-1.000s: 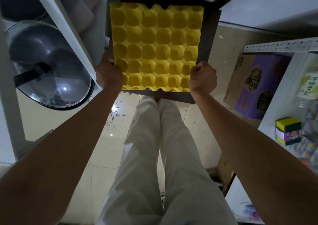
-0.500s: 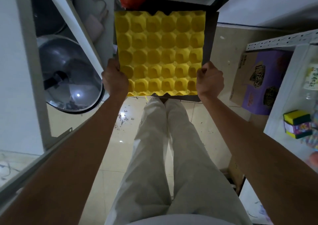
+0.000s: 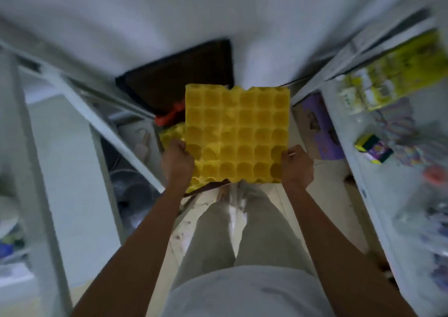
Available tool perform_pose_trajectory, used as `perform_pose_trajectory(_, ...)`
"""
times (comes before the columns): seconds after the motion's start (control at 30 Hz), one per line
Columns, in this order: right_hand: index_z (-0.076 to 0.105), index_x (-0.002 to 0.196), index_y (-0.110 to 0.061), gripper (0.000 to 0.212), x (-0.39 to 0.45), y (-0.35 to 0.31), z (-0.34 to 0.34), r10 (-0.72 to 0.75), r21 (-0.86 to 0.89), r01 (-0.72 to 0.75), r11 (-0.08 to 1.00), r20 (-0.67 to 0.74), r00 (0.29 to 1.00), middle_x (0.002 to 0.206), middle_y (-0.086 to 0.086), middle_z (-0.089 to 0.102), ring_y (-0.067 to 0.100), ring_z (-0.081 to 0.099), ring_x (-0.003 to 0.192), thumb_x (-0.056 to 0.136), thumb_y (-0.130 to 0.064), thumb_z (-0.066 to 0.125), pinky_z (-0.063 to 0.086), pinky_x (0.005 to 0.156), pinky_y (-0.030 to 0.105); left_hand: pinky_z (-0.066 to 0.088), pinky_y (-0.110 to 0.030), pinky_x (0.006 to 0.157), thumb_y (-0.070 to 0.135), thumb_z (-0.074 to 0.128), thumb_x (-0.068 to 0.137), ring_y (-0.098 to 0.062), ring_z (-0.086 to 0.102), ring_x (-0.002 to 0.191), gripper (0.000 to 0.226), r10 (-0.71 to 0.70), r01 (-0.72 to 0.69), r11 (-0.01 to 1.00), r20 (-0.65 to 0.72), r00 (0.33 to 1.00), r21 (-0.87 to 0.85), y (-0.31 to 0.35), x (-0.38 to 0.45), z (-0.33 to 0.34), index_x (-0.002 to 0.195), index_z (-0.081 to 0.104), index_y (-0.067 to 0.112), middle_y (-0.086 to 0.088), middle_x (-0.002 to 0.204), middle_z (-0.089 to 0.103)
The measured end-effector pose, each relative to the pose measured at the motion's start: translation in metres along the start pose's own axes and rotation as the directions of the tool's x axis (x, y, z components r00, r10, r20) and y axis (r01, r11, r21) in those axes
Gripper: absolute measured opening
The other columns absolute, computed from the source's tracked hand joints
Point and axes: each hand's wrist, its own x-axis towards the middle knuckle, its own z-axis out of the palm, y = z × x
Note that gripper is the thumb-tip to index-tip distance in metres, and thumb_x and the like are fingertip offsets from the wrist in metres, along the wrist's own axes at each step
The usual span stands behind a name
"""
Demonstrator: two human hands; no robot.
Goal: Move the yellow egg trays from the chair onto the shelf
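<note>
Gripping the yellow egg tray point(image 3: 238, 132) by its near corners, your two hands carry it level, raised above the dark chair point(image 3: 179, 83). Your left hand point(image 3: 178, 162) has its fingers curled round the tray's left edge, and your right hand point(image 3: 297, 166) pinches the right edge, thumb on top. More yellow trays point(image 3: 171, 133) lie on the chair seat below and to the left of the one you hold, beside an orange-red object point(image 3: 171, 115). White shelf frames flank you; the shelf on your right point(image 3: 363, 171) carries a small yellow and green box point(image 3: 373, 148) among blurred packages. A purple box point(image 3: 322, 127) sits low beside that shelf.
</note>
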Motion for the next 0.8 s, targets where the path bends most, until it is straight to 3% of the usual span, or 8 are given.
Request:
perform_pose_trajectory(0.1, 0.072, 0.101, -0.026, 0.016, -0.014, 0.026, -0.064, 0.153, 0.174, -0.141, 0.975, -0.054, 0.987, 0.109, 0.01, 0.074, 0.034, 0.068, 0.101, 0.093, -0.03, 0.059, 0.048, 0.076, 0.035, 0.039, -0.033, 0.07, 0.008, 0.053, 0.09, -0.027, 0.06, 0.082, 0.013, 0.272, -0.272, 0.962, 0.027, 0.962, 0.012, 0.067, -0.009, -0.01, 0.098, 0.06, 0.015, 0.003, 0.08, 0.059)
perform_pose_trajectory(0.2, 0.073, 0.104, -0.025, 0.019, -0.048, 0.071, -0.131, 0.248, 0.245, -0.211, 0.946, -0.129, 0.96, 0.112, 0.009, 0.075, 0.034, 0.068, 0.106, 0.091, -0.029, 0.06, 0.044, 0.078, 0.032, 0.043, -0.034, 0.072, 0.011, 0.056, 0.088, -0.03, 0.066, 0.09, 0.008, 0.474, -0.479, 0.878, 0.138, 0.87, 0.009, 0.127, -0.036, -0.009, 0.092, 0.061, 0.015, -0.004, 0.087, 0.067)
perform_pose_trajectory(0.33, 0.069, 0.091, -0.026, 0.012, -0.106, 0.138, -0.202, 0.308, 0.378, -0.2, 0.904, -0.249, 0.918, 0.088, -0.002, 0.072, 0.024, 0.069, 0.087, 0.091, -0.017, 0.062, 0.041, 0.066, 0.025, 0.053, -0.046, 0.077, 0.014, 0.057, 0.09, -0.037, 0.066, 0.089, 0.007, 0.661, -0.671, 0.74, 0.227, 0.716, -0.04, 0.166, -0.118, 0.001, 0.096, 0.061, 0.011, -0.014, 0.091, 0.07)
perform_pose_trajectory(0.43, 0.074, 0.098, -0.018, 0.016, -0.158, 0.192, -0.241, 0.39, 0.435, -0.241, 0.867, -0.293, 0.873, 0.078, -0.007, 0.065, 0.011, 0.059, 0.071, 0.088, -0.01, 0.065, 0.037, 0.062, 0.024, 0.055, -0.047, 0.067, 0.014, 0.059, 0.093, -0.034, 0.065, 0.079, 0.009, 0.788, -0.788, 0.605, 0.227, 0.572, -0.113, 0.174, -0.194, 0.007, 0.101, 0.058, 0.01, -0.011, 0.085, 0.067)
perform_pose_trajectory(0.5, 0.075, 0.095, -0.02, 0.016, -0.19, 0.227, -0.265, 0.462, 0.488, -0.26, 0.833, -0.357, 0.812, 0.073, -0.009, 0.063, 0.007, 0.057, 0.067, 0.086, -0.01, 0.065, 0.034, 0.056, 0.019, 0.05, -0.04, 0.059, 0.017, 0.061, 0.093, -0.028, 0.06, 0.07, 0.008, 0.852, -0.857, 0.504, 0.225, 0.472, -0.111, 0.179, -0.238, 0.01, 0.099, 0.056, 0.015, -0.002, 0.078, 0.062)
perform_pose_trajectory(0.57, 0.071, 0.085, -0.025, 0.016, -0.218, 0.257, -0.281, 0.48, 0.533, -0.231, 0.814, -0.394, 0.783, 0.069, -0.011, 0.065, 0.016, 0.061, 0.069, 0.086, -0.01, 0.066, 0.036, 0.055, 0.02, 0.041, -0.033, 0.06, 0.02, 0.064, 0.092, -0.019, 0.051, 0.067, 0.007, 0.884, -0.887, 0.447, 0.209, 0.419, -0.113, 0.185, -0.274, 0.011, 0.096, 0.058, 0.019, 0.007, 0.075, 0.056)
perform_pose_trajectory(0.7, 0.069, 0.079, -0.026, 0.017, -0.248, 0.302, -0.306, 0.499, 0.615, -0.17, 0.77, -0.415, 0.76, 0.065, -0.005, 0.067, 0.015, 0.061, 0.061, 0.087, -0.011, 0.066, 0.04, 0.051, 0.025, 0.049, -0.034, 0.065, 0.024, 0.065, 0.092, -0.018, 0.06, 0.072, 0.006, 0.876, -0.884, 0.448, 0.263, 0.404, -0.135, 0.202, -0.327, 0.02, 0.096, 0.061, 0.025, 0.008, 0.079, 0.064)
perform_pose_trajectory(0.8, 0.069, 0.083, -0.027, 0.016, -0.257, 0.332, -0.319, 0.508, 0.644, -0.154, 0.749, -0.41, 0.758, 0.067, -0.009, 0.067, 0.009, 0.06, 0.061, 0.089, -0.012, 0.065, 0.042, 0.051, 0.024, 0.045, -0.03, 0.064, 0.023, 0.065, 0.093, -0.017, 0.062, 0.073, 0.005, 0.891, -0.906, 0.406, 0.27, 0.364, -0.119, 0.21, -0.362, 0.027, 0.096, 0.06, 0.023, 0.007, 0.081, 0.067)
